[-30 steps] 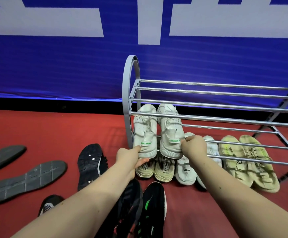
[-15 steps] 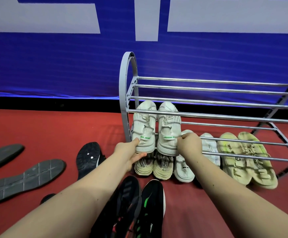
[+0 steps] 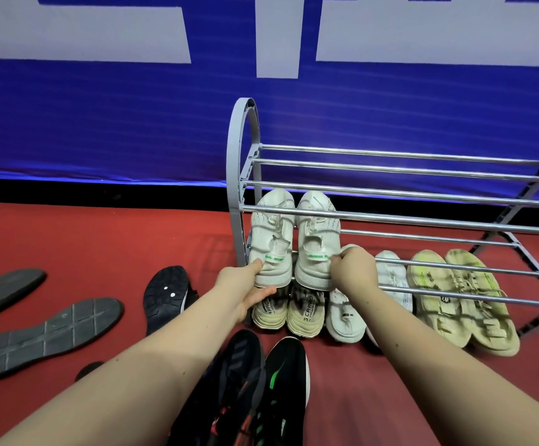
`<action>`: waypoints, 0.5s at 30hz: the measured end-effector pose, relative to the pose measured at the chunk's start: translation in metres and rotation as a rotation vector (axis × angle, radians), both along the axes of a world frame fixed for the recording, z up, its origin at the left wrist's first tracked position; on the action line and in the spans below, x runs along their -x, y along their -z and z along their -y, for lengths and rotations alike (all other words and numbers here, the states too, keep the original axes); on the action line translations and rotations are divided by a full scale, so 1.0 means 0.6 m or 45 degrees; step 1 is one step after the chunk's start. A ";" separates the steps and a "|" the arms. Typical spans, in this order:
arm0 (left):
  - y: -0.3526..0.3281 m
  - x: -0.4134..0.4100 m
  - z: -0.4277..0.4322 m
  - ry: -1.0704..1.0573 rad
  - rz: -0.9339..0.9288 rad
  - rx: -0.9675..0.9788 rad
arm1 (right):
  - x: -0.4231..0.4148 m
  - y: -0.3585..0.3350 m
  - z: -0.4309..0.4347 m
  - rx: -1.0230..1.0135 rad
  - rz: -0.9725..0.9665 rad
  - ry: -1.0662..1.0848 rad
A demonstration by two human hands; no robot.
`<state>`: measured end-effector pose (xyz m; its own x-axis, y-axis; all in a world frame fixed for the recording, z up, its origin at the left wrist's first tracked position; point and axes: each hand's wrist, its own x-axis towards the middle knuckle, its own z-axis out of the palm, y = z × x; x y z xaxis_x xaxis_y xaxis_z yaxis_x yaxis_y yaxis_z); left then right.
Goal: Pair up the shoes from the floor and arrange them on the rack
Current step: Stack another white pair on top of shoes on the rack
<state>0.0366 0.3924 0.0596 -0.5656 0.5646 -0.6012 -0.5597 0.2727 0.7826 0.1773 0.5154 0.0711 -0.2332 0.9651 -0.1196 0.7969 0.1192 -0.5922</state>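
Note:
Two white sneakers with green heel tabs sit side by side on the middle tier of the grey rack, toes toward the wall. My left hand holds the heel of the left white sneaker, thumb beneath the sole. My right hand pinches the heel of the right white sneaker. Below them on the bottom tier stand a cream pair, a white pair partly hidden by my right arm, and a yellowish pair.
On the red floor lie two black shoes between my arms, a black shoe sole-up, and two grey soles at the left. A blue banner wall stands behind the rack. The top tier's bars hold nothing.
Both hands have pushed the white sneakers a little deeper onto the middle tier. The view has shifted slightly downward.

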 end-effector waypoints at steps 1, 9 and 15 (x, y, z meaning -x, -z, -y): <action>-0.002 -0.001 0.005 0.034 -0.025 0.038 | -0.002 0.000 0.001 -0.008 0.003 -0.022; -0.044 -0.006 0.046 0.213 -0.719 0.368 | -0.021 -0.016 0.017 -0.289 -0.027 -0.031; -0.079 0.018 0.076 0.246 -0.868 0.265 | -0.033 -0.053 0.037 -0.364 -0.125 -0.109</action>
<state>0.0261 0.3470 0.1068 -0.7537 0.6048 -0.2572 0.1054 0.4976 0.8610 0.1973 0.4930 0.1027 -0.3122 0.9326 0.1810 0.7172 0.3563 -0.5989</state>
